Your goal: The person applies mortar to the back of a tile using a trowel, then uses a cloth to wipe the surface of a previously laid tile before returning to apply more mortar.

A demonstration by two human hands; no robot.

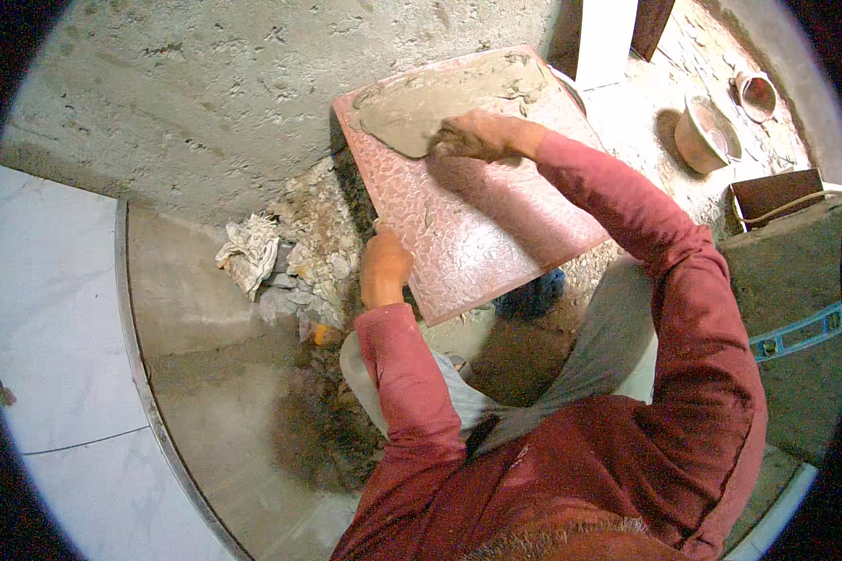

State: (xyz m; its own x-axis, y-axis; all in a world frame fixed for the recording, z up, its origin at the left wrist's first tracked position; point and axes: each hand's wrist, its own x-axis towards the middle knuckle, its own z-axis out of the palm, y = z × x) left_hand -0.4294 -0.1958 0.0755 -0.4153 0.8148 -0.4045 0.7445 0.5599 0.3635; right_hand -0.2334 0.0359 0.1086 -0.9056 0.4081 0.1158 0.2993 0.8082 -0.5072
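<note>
One tile [458, 210] beneath right hand [477, 136]

both arms reach forward, the right hand [480, 136] farther out than the left hand [386, 271].
the right arm [617, 192] swings out wide from the shoulder, bends at the elbow and runs forward and inward, its hand low and knuckles up, the fingers [447, 142] curled and smeared grey, their tips hidden. the left arm [410, 402] comes up nearly straight from the lower edge, its wrist close to level with the forearm, its hand closed in a firm curl with the back of it showing. the torso [571, 458] leans forward, the legs [603, 341] are bent and spread apart, and short hair [561, 539] shows at the lower edge.
</note>
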